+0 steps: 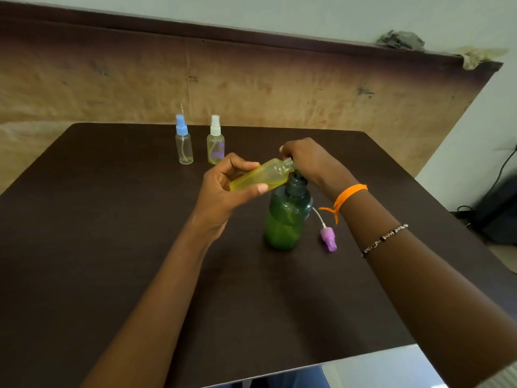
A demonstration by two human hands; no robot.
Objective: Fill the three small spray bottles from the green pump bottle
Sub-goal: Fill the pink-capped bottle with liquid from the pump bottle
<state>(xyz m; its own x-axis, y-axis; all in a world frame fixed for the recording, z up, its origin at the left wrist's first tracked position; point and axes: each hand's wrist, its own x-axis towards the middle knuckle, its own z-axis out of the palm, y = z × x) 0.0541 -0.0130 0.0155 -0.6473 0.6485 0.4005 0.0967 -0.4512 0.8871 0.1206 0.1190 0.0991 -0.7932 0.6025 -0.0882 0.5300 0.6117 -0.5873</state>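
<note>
Centre frame: left hand (223,191) pinched the uncapped bottle (258,176) tilted, mouth at the green pump bottle (288,217) nozzle — right hand (305,161) closed over pump head, prob. to dispense w/o spilling.

Both forearms are bare; the right wrist wears an orange band (349,195) and a beaded bracelet (384,238).

Dark brown wood-grain table (84,219), matte, evenly lit. Behind: worn tan board (279,88) with dark upper band, leaning against pale wall (279,9). Crumpled grey rag (401,40) on board's top edge. Black cable (503,166) at right.
</note>
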